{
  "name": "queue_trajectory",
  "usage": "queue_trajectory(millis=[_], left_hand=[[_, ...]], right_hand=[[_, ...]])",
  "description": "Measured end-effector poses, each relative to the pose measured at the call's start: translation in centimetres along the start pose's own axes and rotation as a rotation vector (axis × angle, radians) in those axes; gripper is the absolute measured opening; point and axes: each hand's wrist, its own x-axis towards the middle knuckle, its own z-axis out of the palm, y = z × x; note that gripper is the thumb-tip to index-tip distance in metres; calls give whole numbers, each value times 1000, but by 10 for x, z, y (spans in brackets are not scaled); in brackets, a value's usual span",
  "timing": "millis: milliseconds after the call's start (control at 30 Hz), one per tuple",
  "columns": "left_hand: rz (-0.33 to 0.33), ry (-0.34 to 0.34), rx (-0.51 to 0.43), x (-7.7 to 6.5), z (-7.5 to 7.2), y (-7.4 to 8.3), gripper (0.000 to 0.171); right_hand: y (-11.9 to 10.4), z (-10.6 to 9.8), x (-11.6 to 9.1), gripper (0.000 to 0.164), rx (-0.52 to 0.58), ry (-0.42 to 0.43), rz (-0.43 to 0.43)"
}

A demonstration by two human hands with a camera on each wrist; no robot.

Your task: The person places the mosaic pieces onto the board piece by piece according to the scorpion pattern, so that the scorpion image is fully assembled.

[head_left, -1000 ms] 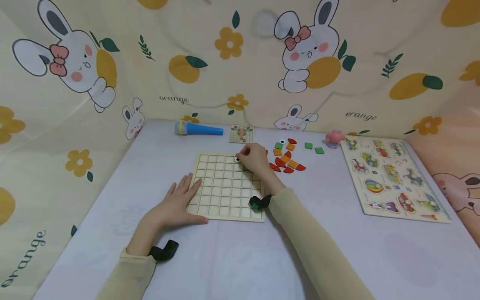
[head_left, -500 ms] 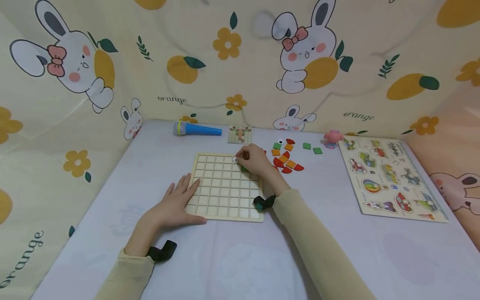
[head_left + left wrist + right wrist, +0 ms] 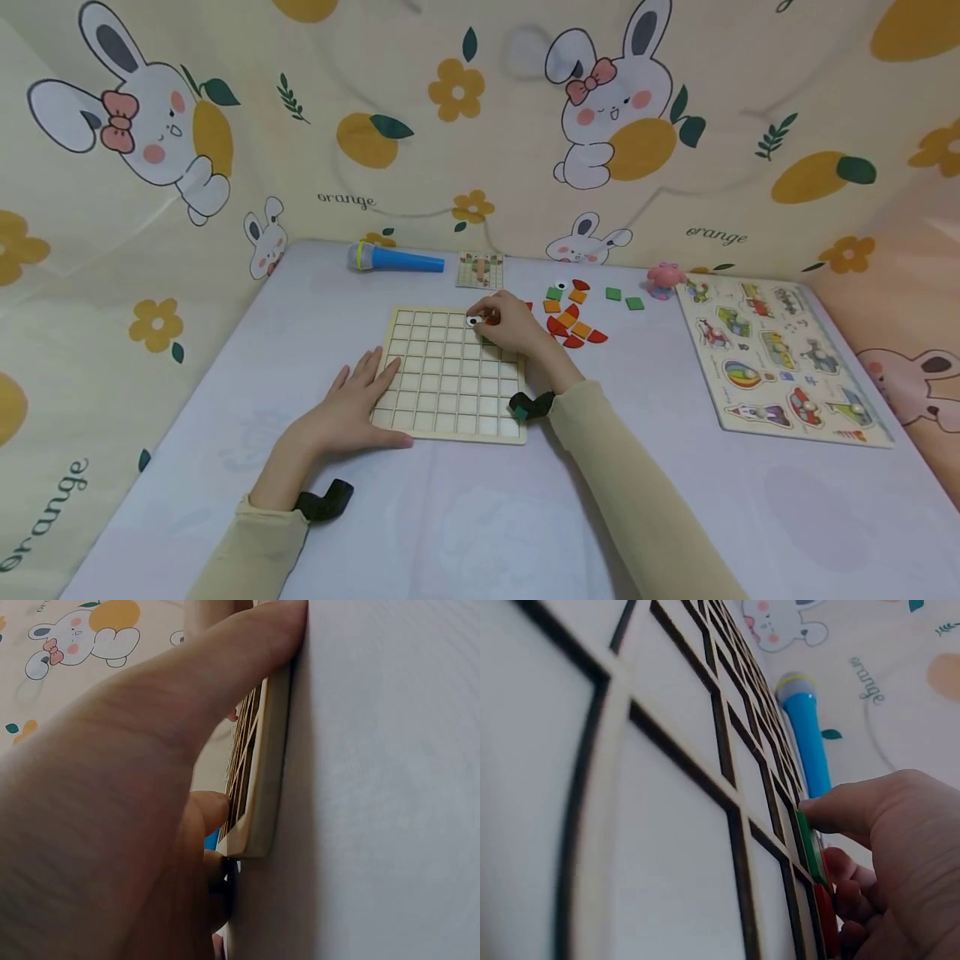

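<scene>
A light wooden grid board [image 3: 442, 392] lies on the table before me. My left hand [image 3: 341, 417] rests at its left edge with fingers spread; in the left wrist view the thumb [image 3: 247, 645] lies along the board's near side. Over the board's back right corner, my right hand [image 3: 510, 323] pinches a small white eye piece with a black dot [image 3: 473, 321] at its fingertips. Under that hand a green piece [image 3: 807, 844] and a red piece [image 3: 825, 919] sit on the board, partly hidden by the hand.
Several red, orange and green pieces [image 3: 567, 320] lie right of the board. Behind are a pattern card [image 3: 481, 270] and a blue toy microphone [image 3: 397, 257]. A pink toy [image 3: 665, 279] and a picture puzzle board [image 3: 783, 358] stand at the right.
My right fingertips have shifted slightly, so the eye piece shows more clearly now. The left hand stays in place on the board.
</scene>
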Motion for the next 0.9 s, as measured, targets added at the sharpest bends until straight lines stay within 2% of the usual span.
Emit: queue_trajectory(millis=[100,200,367,533,733,800,900], left_hand=[[4,-5,-6,1,2,1,129],[15,-9,-20,1,4,3,129],[37,-9,-21,4,6,6,127],[36,1,-10,6,6,3,128],[33,21,-15,0,1,0,127],[34,18,-18,-1,1,0,127],[31,15,-24,-1,0,1,128]], right_hand=[[-1,-4,-4,29,-40,-27,-35],[-3,-14,-13,34,-49,-6,-54],[5,-43,-42,39,33,150,56],[40,-68,-73,36,49,262,208],[88,-81,-89,34,68,383,307],[96,-83,-92,34,64,388,320],[102,-84,-95,34,46,347,307]])
